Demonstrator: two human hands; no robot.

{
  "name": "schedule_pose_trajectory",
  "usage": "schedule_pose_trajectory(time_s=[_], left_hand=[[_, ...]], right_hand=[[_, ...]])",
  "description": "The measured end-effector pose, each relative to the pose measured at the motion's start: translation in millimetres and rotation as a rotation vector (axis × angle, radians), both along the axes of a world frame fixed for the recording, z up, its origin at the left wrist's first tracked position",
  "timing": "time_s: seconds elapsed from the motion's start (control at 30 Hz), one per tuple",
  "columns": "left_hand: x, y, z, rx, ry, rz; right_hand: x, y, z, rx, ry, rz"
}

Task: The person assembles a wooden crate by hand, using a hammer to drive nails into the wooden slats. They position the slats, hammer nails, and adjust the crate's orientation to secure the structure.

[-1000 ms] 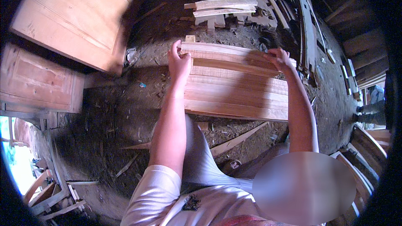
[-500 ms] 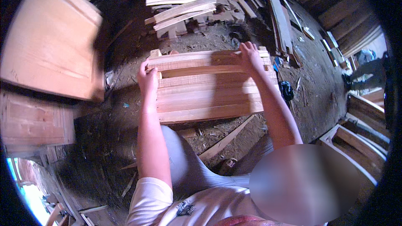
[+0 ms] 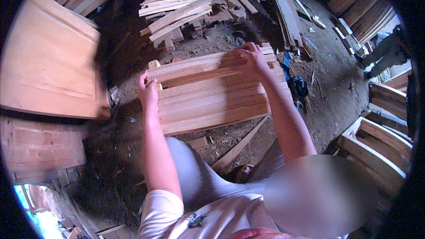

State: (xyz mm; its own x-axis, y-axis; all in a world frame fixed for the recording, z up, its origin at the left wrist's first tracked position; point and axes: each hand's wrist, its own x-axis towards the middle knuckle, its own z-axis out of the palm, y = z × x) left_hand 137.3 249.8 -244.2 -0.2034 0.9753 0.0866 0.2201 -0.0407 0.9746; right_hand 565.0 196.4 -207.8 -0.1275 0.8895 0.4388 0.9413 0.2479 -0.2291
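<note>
Several pale wooden boards lie side by side as a flat stack (image 3: 212, 106) in front of my knees. Along its far side a separate board (image 3: 195, 65) sits, with a shadowed gap between it and the nearer boards. My left hand (image 3: 148, 92) is closed round the left end of this far board, thumb on the near side. My right hand (image 3: 253, 61) grips the same board near its right end, fingers curled over the far edge. A small wood block (image 3: 154, 64) pokes out beyond the far left corner. The undersides of the boards are hidden.
A large wooden panel (image 3: 53, 57) stands at the left above another panelled piece (image 3: 44, 144). Thin strips (image 3: 177, 11) are piled on scrap wood ahead. Wooden frames (image 3: 376, 141) lie at right, near a person's legs (image 3: 383, 53). A black plastic bag (image 3: 297, 86) lies beside the stack.
The gap between the far board and the nearer ones looks wider. Both hands keep their hold on the far board. The whole view has shifted and tilted slightly.
</note>
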Motion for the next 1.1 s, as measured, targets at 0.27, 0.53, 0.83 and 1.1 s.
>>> schedule_pose_trajectory(time_s=[0.27, 0.53, 0.83, 1.1], left_hand=[[2, -9, 17, 0.001, 0.048, 0.036], [15, 1, 3, -0.021, 0.011, 0.032], [16, -4, 11, 0.023, 0.022, 0.028], [14, -13, 20, -0.007, 0.014, 0.044]], right_hand=[[-18, -3, 6, -0.01, 0.062, -0.026], [39, 16, -47, -0.104, 0.196, -0.114], [39, 14, -36, -0.127, 0.309, -0.111], [6, 5, -18, -0.027, 0.134, -0.049]])
